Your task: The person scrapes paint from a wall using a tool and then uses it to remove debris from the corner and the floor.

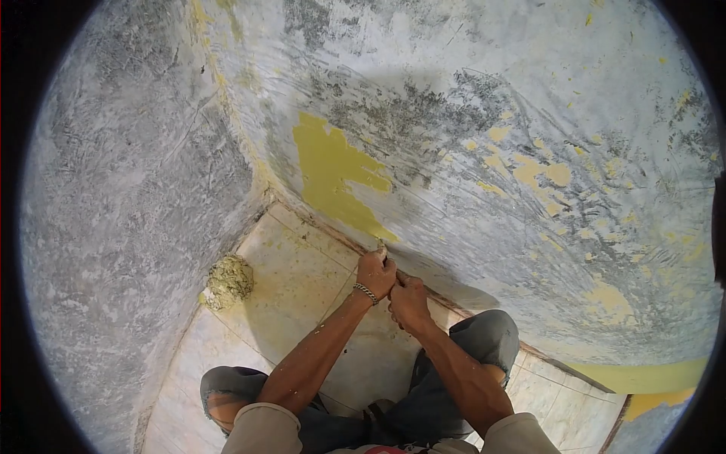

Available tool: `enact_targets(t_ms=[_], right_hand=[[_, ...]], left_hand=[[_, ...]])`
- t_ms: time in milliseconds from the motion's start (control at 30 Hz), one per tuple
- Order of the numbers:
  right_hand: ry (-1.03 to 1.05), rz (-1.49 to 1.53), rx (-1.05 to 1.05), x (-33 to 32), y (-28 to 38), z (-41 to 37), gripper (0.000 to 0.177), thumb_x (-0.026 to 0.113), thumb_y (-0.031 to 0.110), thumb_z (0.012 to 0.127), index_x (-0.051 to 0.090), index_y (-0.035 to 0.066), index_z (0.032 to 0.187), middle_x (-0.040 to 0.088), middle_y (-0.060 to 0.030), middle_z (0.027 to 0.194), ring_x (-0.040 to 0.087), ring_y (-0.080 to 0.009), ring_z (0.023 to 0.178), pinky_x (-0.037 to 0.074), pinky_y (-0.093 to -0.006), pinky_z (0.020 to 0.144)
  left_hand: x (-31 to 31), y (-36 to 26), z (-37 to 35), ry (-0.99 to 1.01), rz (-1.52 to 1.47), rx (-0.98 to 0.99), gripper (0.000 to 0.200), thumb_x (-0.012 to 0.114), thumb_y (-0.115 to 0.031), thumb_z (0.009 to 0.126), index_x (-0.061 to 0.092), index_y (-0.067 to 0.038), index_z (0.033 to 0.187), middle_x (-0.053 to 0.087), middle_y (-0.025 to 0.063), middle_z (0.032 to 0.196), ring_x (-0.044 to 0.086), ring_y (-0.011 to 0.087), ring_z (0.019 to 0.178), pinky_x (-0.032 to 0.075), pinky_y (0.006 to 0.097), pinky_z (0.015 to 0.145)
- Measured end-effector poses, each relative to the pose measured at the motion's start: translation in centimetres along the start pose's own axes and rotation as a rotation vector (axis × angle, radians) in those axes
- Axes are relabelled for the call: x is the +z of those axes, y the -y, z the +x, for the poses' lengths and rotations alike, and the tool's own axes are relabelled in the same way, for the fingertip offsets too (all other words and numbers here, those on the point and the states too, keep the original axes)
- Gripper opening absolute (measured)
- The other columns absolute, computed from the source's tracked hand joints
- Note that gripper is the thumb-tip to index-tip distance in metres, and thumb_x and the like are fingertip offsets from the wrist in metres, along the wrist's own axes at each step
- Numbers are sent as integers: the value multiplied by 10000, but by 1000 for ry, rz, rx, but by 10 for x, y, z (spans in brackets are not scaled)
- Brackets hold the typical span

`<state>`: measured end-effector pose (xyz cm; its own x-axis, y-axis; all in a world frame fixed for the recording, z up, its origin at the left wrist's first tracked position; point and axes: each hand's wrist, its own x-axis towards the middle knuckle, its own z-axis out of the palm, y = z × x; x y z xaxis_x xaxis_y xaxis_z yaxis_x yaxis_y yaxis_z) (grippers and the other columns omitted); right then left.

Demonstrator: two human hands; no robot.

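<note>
Both my hands are closed around one slim hand tool, seemingly a scraper (381, 243), at the foot of the wall. My left hand (376, 274), with a chain bracelet at the wrist, grips it nearer the tip. Just behind and to the right, my right hand (410, 304) is wrapped round its rear part. Fingers hide most of the tool, so I cannot tell its full shape. Its tip meets the lower end of a yellow-green paint patch (325, 170) on the wall (423, 60). Grey, scratched plaster surrounds that patch.
A grey wall (128, 166) meets the scraped one at a corner on the left. On the tiled floor (287, 265) by it lies a round, rough clump of pale yellow-green scrapings (229, 282). Paler yellow flecks (541, 172) dot the wall's right side. My bent knees flank my arms.
</note>
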<state>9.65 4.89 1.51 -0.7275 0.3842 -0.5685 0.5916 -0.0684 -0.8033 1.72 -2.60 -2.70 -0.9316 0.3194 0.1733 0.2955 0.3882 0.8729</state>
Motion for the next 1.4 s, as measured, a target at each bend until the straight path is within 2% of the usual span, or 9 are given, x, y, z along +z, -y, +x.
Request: enact_targets(t_ms=[400, 600, 667, 733, 1000, 1067, 1300, 1367, 1400], right_hand=[[-21, 48, -42, 34, 12, 39, 228, 458, 165, 882, 635, 27, 917, 437, -9, 487, 392, -118, 350, 285, -301, 311], [30, -458, -107, 73, 10, 83, 292, 458, 175, 865, 613, 1, 1041, 515, -58, 525, 483, -165, 380, 375, -334, 356], [130, -434, -211, 74, 11, 81, 321, 441, 199, 884, 580, 24, 1116, 566, -84, 604, 523, -182, 421, 408, -338, 391], [168, -418, -170, 62, 29, 55, 328, 438, 212, 897, 562, 36, 1144, 572, -84, 632, 521, -174, 434, 413, -334, 398], [139, -381, -163, -16, 25, -16, 324, 438, 254, 935, 536, 74, 1186, 537, -37, 718, 447, -127, 448, 389, -303, 389], [134, -206, -92, -32, 25, -35, 306, 455, 226, 930, 539, 69, 1179, 489, -24, 723, 429, -116, 462, 370, -292, 383], [190, 101, -50, -55, 14, -68, 346, 483, 168, 898, 508, 31, 1215, 468, -22, 691, 432, -107, 484, 358, -286, 370], [136, 145, -54, -57, 25, -81, 416, 495, 162, 884, 470, 39, 1280, 489, -28, 704, 449, -111, 497, 370, -283, 370], [144, 164, -62, -58, 24, -81, 416, 495, 162, 884, 470, 39, 1280, 489, -28, 704, 449, -111, 497, 370, -283, 370]], left_hand=[[-19, 34, 30, -77, 147, 10, 231, 550, -126, 761, 492, 55, 629, 505, 268, 588, 540, 394, 562, 409, 446, 526], [-29, 107, 48, -37, -96, -252, 255, 590, -120, 743, 506, 49, 570, 511, 212, 525, 526, 327, 494, 404, 420, 501], [-35, 97, 48, -57, -184, -260, 253, 602, -121, 736, 514, 48, 569, 522, 198, 521, 530, 309, 488, 408, 413, 500], [-38, 80, 45, -67, -100, -319, 264, 617, -115, 737, 497, 27, 550, 499, 43, 504, 450, 103, 517, 389, 327, 472], [12, 28, 7, -251, 21, -362, 421, 681, -352, 800, 616, 40, 661, 618, 109, 605, 605, 231, 562, 448, 358, 511], [34, 33, -2, -319, -630, -686, 420, 618, -386, 848, 606, 9, 705, 615, 97, 649, 583, 200, 547, 465, 348, 534], [31, -39, -24, 106, -479, -614, 545, 444, -496, 894, 582, 25, 977, 616, 118, 789, 590, 251, 633, 486, 375, 566], [18, -71, -28, 117, -1142, -863, 540, 403, -522, 903, 583, -18, 973, 614, 133, 833, 592, 264, 731, 483, 410, 620], [12, -85, -28, 115, -1122, -855, 540, 403, -522, 903, 583, -18, 973, 614, 133, 833, 592, 264, 731, 483, 410, 620]])
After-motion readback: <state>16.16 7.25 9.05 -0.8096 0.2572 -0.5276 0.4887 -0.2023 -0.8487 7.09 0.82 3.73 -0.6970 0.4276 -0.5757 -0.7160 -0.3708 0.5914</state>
